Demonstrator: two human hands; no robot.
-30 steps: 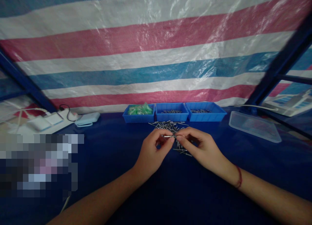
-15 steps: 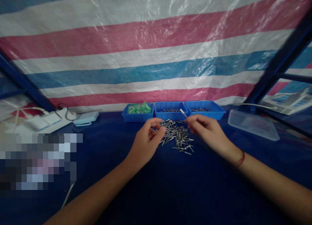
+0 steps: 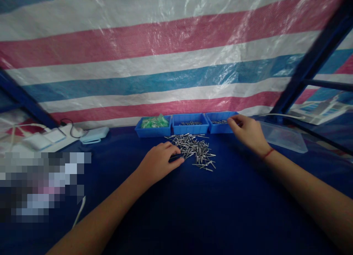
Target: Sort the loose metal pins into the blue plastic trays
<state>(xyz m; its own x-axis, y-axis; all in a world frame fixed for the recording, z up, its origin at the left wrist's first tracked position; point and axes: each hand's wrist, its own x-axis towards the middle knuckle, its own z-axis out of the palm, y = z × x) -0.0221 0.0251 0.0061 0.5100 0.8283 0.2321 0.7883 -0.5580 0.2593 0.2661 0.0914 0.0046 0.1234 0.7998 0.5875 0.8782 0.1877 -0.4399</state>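
Observation:
A loose pile of silver blind rivets [image 3: 197, 148] lies on the dark blue tabletop. At its left edge is my left hand [image 3: 161, 159], thumb and index finger apart, fingertips touching or just over the nearest rivets. My right hand [image 3: 246, 131] reaches over the right end of the right blue bin [image 3: 220, 128], which has rivets in it. Its fingers are pinched together, and whatever they hold, if anything, is hidden. More rivets lie in the middle blue bin [image 3: 190, 129].
The left blue bin [image 3: 153, 132] contains green plastic bags. A clear plastic lid [image 3: 286, 137] lies beyond my right hand. To the left are a light blue case [image 3: 95, 134] and a white power strip [image 3: 56, 137] with cables. A striped tarp [image 3: 154, 71] hangs behind the bins.
My right hand has moved right, from above the pile to the right bin; the rivet it pinched no longer shows. My left hand has come down and slightly left, its fingers spreading.

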